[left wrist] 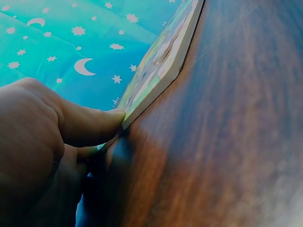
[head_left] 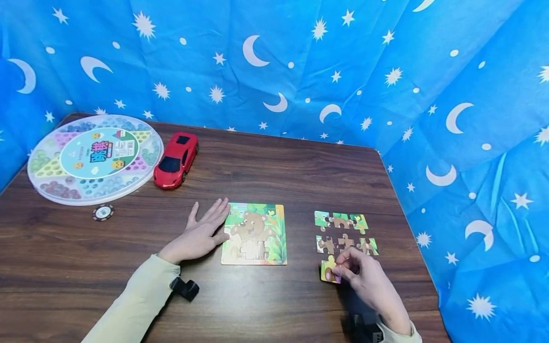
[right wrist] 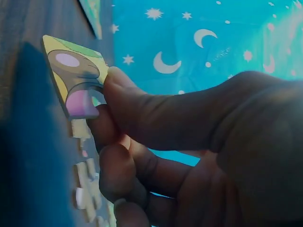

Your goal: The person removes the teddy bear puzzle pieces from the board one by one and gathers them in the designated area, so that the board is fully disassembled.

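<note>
My left hand (head_left: 201, 236) lies with straight, spread fingers at the left side of a bear puzzle board (head_left: 250, 262). In the left wrist view, its thumb (left wrist: 97, 124) touches the corner of the board (left wrist: 154, 90). My right hand (head_left: 369, 281) pinches a yellow and brown jigsaw piece (head_left: 327, 272) between thumb and fingers. That piece (right wrist: 71, 61) is tilted up in the right wrist view, showing a purple patch at its bottom. Just beyond the hand, loose jigsaw pieces (head_left: 321, 217) lie in two rows, the nearer row (head_left: 327, 245) partly hidden by the fingers.
A red toy car (head_left: 177, 159) stands at the back left beside a round Chinese checkers set (head_left: 64, 143) with coloured marbles. A poker chip (head_left: 103, 212) lies in front of that set. Blue star-and-moon cloth (head_left: 274, 62) hangs behind and right of the wooden table (head_left: 274, 166).
</note>
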{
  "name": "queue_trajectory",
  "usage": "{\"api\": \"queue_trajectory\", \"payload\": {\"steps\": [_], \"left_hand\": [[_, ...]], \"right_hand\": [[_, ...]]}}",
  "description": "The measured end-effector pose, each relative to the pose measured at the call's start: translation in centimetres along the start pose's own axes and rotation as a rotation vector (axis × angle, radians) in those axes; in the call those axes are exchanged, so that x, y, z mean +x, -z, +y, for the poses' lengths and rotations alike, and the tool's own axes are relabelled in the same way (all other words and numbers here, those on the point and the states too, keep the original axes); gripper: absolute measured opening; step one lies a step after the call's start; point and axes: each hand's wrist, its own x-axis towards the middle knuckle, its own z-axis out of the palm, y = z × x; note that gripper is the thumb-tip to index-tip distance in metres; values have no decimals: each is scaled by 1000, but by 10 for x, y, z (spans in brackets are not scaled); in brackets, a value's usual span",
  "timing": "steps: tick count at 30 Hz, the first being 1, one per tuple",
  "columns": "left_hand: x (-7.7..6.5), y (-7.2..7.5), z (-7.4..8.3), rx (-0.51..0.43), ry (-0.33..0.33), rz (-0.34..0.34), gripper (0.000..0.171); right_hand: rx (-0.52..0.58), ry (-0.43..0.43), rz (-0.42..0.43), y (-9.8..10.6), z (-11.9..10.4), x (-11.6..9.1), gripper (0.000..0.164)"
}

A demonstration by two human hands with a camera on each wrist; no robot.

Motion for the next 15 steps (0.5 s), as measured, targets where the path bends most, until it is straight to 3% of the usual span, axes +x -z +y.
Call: {"api": "queue_trajectory", "payload": {"steps": [9,15], "left_hand": [[-1,1,2,-6,4,1,75],[-1,0,1,-4,7,2,75]], "right_hand": [[-116,-44,9,-13,3,7,13],[-173,-30,5,-14,1,8,12]]}}
